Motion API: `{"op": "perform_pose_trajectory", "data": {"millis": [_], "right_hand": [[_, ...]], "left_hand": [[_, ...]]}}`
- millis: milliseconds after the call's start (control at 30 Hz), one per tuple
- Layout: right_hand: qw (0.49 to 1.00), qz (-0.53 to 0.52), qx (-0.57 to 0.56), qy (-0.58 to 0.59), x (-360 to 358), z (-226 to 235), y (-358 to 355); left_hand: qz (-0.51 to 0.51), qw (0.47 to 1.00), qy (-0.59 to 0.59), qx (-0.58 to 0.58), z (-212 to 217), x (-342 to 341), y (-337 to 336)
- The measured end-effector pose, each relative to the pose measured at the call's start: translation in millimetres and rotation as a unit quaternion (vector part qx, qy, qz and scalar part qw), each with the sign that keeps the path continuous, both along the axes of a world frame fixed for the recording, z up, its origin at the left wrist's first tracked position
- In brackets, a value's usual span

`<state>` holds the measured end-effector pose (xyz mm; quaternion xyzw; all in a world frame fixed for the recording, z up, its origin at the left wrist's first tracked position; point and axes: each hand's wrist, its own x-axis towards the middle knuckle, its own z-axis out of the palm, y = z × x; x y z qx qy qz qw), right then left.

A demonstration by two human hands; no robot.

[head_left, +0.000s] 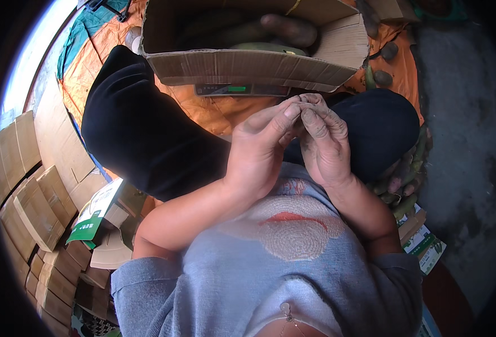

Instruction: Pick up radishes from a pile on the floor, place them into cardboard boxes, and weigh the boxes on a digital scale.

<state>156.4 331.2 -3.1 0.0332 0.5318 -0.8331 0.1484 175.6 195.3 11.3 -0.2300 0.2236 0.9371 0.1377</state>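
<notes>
Both hands meet in front of my chest, fingertips touching and dusted with dry soil. My left hand (263, 124) has its fingers bent inward, with the thumb against the right fingers. My right hand (325, 135) is curled the same way, its fingers pressed to the left ones. Whatever may lie between the palms is hidden. Just beyond them stands an open cardboard box (248, 67) holding several long, thick vegetables, one brownish-purple (290, 30) and one greenish (267, 48). Under the box sits a scale (214, 90) with a lit green display.
An orange tarp (208, 115) covers the floor around my knees. Cardboard boxes (37, 213) are stacked at the left, with a green and white carton (99, 210) nearby. Loose long vegetables (408, 182) are heaped beside my right leg. Round dark lumps (383, 78) lie right of the box.
</notes>
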Motion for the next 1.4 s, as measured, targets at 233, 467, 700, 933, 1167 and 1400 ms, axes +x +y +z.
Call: {"op": "perform_pose_trajectory", "data": {"millis": [233, 467, 700, 933, 1167, 1400], "right_hand": [[0.996, -0.029, -0.054, -0.070, 8, 0, -4], [0.997, -0.033, -0.041, -0.060, 10, -5, -3], [0.998, -0.035, -0.027, -0.041, 10, -5, -3], [0.998, -0.047, -0.024, -0.033, 13, -8, -2], [0.999, -0.044, 0.000, -0.022, 16, -5, 1], [0.998, -0.044, -0.036, -0.003, 32, 5, 9]], "left_hand": [[0.003, 0.996, -0.069, 0.060, -2, -3, 2], [-0.001, 0.993, -0.079, 0.082, -6, -2, 3], [-0.007, 0.993, -0.072, 0.090, -5, -3, 4], [0.005, 0.994, -0.075, 0.081, -8, 0, 7], [0.010, 0.995, -0.069, 0.067, -5, 5, 13], [0.017, 0.997, -0.046, 0.055, 17, 21, 22]]}}
